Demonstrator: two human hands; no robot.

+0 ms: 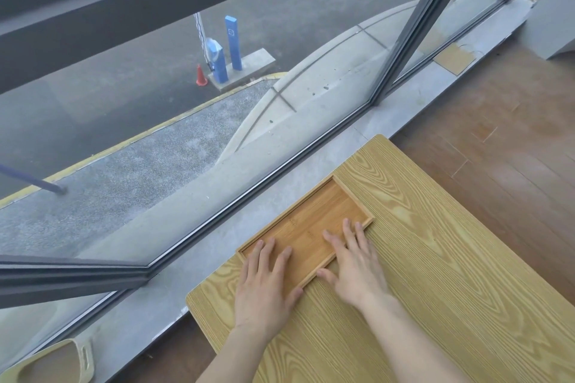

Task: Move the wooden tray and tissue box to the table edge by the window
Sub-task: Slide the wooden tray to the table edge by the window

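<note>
The wooden tray [323, 211], flat, rectangular and empty, lies on the light wood-grain table [435, 258] with its long side along the table edge by the window. My left hand [264, 286] rests flat on the tray's near left corner, fingers spread, thumb over the near rim. My right hand [354, 267] lies flat on the tray's right end, fingers reaching inside it and thumb at the near rim. Neither hand is closed around the tray. No tissue box is in view.
A grey stone sill [217, 258] runs between the table and the floor-to-ceiling window [186, 134]. Brown wooden floor [513, 140] lies to the right of the table. A pale bin-like object [53, 364] sits at the bottom left by the glass.
</note>
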